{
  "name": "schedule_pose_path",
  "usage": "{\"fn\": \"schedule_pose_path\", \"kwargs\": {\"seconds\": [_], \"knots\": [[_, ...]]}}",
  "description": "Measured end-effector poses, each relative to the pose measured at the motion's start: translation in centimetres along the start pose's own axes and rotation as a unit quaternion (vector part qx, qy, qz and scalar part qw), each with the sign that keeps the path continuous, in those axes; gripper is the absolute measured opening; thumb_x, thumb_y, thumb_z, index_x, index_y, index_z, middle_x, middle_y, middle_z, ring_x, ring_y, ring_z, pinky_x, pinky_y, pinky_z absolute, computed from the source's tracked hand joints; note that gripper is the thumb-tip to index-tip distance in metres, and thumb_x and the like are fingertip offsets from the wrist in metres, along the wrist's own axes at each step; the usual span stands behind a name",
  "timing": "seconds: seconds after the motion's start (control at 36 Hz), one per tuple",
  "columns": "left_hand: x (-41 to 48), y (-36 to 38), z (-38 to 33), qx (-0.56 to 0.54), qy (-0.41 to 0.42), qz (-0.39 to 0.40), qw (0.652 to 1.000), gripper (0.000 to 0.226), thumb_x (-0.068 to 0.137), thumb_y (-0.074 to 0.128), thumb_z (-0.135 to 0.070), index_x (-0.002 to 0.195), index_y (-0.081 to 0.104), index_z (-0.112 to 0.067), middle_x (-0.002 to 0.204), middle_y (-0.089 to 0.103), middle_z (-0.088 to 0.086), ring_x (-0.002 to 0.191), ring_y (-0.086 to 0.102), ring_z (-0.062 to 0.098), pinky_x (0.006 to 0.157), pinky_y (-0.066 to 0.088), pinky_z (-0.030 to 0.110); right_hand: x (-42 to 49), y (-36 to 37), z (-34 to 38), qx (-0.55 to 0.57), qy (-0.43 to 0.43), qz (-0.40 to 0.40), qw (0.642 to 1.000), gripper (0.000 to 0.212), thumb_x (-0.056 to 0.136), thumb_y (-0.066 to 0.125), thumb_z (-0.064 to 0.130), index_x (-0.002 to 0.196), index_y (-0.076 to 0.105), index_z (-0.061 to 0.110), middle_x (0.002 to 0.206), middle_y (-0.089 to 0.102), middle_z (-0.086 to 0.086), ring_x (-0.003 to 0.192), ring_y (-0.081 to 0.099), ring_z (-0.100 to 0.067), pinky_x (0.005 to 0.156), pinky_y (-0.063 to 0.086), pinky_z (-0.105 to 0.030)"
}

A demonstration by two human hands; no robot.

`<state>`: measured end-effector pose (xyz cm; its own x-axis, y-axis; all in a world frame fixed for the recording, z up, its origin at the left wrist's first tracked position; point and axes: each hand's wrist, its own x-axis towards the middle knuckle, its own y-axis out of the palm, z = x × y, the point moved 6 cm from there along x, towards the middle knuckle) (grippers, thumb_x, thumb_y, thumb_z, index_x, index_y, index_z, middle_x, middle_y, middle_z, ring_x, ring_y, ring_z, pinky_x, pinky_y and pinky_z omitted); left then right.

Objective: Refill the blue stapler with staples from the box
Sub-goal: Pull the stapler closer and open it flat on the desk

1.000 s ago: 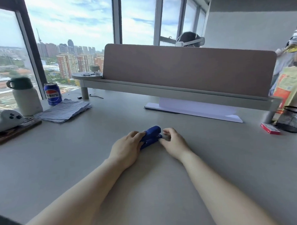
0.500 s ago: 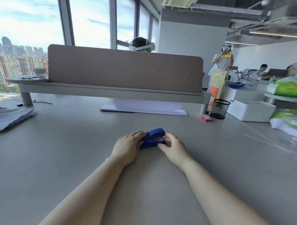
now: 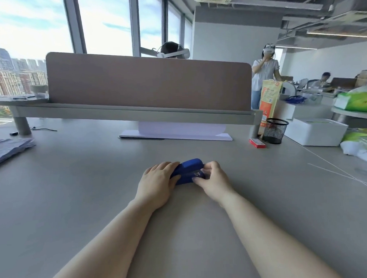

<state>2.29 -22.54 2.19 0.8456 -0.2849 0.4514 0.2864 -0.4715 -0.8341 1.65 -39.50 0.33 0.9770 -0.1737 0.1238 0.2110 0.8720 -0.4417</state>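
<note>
Stapler (image 3: 189, 171) held between both hands on the surface (image 3: 96, 183).
Head view: left hand (image 3: 157, 184) clasps its near end, right hand (image 3: 213, 179) pinches its front; both grips are clamped on it. Red box (image 3: 257, 143) lies well apart, beside the mesh cup (image 3: 275, 131).

Two bare forearms enter from the bottom edge, one from about 7 o'clock and one from about 5 o'clock. No sleeve, cuff, watch, bracelet or glove shows on either arm as far as the frame reaches. The left hand (image 3: 157, 184) is broad-backed, knuckles rounded, with no ring visible. The right hand (image 3: 214, 182) is likewise unadorned; its fingernails look short and plain. Both wrists taper smoothly into full forearms that widen toward the camera.
</note>
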Motion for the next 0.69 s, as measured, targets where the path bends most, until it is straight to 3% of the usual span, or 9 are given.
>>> {"fn": "schedule_pose_path", "kwargs": {"seconds": [0.14,0.22,0.33,0.42,0.61,0.69], "knots": [[0.3,0.0,0.7,-0.025,0.001,-0.012,1.0,0.036,0.094,0.043,-0.026,0.13,0.047,-0.031,0.131,0.056,-0.008,0.118,0.052,0.021,0.099,0.035,0.033,0.7,0.2,0.0,0.018,0.004,-0.029,0.999,0.024,0.075,0.067,0.031,0.09,0.048,0.032,0.091,0.057,0.018,0.096,0.061,-0.014,0.089,0.05,-0.039],[0.3,-0.3,0.8,-0.051,-0.005,-0.018,0.999,0.036,0.092,0.046,-0.021,0.127,0.05,-0.028,0.128,0.059,-0.006,0.114,0.054,0.024,0.097,0.038,0.034,0.4,0.2,0.2,0.068,0.001,-0.024,0.997,0.021,0.077,0.069,0.027,0.088,0.051,0.03,0.101,0.063,0.006,0.099,0.062,-0.012,0.086,0.049,-0.032],[0.2,-0.5,0.7,-0.079,-0.007,-0.024,0.997,0.035,0.089,0.054,-0.035,0.123,0.053,-0.03,0.122,0.061,-0.007,0.111,0.055,0.021,0.096,0.039,0.032,-0.4,-0.2,1.1,0.107,-0.023,-0.023,0.994,0.026,0.076,0.072,0.02,0.094,0.053,0.017,0.099,0.065,-0.002,0.089,0.061,-0.013,0.071,0.045,-0.023],[0.1,-0.8,1.0,-0.097,-0.016,-0.037,0.994,0.044,0.082,0.059,-0.05,0.121,0.055,-0.032,0.117,0.062,-0.006,0.11,0.054,0.019,0.097,0.04,0.034,-0.7,0.2,1.6,0.108,-0.04,-0.004,0.993,0.029,0.074,0.074,0.02,0.095,0.055,0.015,0.096,0.066,-0.002,0.086,0.061,-0.015,0.071,0.047,-0.023],[0.2,-1.1,1.1,-0.132,-0.022,-0.048,0.99,0.034,0.084,0.057,-0.046,0.112,0.06,-0.026,0.105,0.062,-0.003,0.101,0.054,0.02,0.09,0.042,0.033,-0.5,0.4,2.0,0.124,-0.06,0.012,0.99,0.024,0.075,0.074,0.018,0.096,0.062,0.016,0.092,0.071,-0.006,0.086,0.067,-0.025,0.08,0.052,-0.033],[0.3,-1.5,1.3,-0.159,-0.039,-0.068,0.984,0.03,0.086,0.057,-0.042,0.109,0.061,-0.022,0.099,0.06,-0.003,0.095,0.057,0.022,0.086,0.046,0.037,-0.4,0.7,2.3,0.126,-0.067,0.026,0.989,0.021,0.078,0.071,0.016,0.096,0.062,0.02,0.088,0.068,0.001,0.083,0.066,-0.023,0.078,0.05,-0.028]]}}
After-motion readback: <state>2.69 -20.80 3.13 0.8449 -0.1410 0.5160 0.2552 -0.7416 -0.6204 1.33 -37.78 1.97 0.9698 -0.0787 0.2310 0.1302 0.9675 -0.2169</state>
